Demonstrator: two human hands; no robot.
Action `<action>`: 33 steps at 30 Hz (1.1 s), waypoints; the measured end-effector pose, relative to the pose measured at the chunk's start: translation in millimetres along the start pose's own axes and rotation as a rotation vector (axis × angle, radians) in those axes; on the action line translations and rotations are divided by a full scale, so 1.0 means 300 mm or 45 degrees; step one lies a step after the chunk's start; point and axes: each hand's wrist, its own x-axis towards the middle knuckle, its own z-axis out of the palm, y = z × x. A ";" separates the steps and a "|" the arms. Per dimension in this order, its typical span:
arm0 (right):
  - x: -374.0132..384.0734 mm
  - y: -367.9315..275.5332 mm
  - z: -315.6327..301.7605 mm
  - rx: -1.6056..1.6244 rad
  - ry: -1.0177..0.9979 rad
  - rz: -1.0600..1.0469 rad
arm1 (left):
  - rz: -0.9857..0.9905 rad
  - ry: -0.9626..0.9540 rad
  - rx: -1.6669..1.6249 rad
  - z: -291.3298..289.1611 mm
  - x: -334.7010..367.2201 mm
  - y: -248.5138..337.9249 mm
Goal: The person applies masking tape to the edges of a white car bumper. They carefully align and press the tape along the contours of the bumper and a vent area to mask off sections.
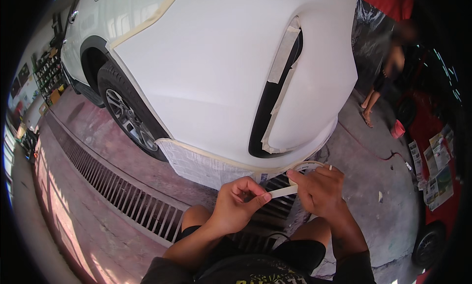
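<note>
Between my two hands a short strip of cream masking tape is stretched. My left hand pinches its free end between thumb and forefinger. In my right hand is the roll of masking tape, its rim showing above the fingers. Just ahead stands the white car's bumper. Its dark, slanted recess is partly edged with tape strips. Newspaper is taped along the bumper's lower edge, close to my left hand.
A metal floor grate runs from the left to beneath me. The car's rear wheel is at left. Another person stands at the far right, near a red bucket. A red car part with newspaper lies at right.
</note>
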 end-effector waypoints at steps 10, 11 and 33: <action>0.102 0.101 -0.083 -0.183 0.837 0.259 | 0.494 0.300 -0.397 0.007 0.202 0.141; 0.146 0.082 -0.084 -0.367 0.572 0.039 | 0.467 0.264 -0.463 0.010 0.219 0.140; 0.527 0.185 -0.112 -0.494 0.114 -0.620 | 0.290 0.110 -0.936 0.033 0.338 0.090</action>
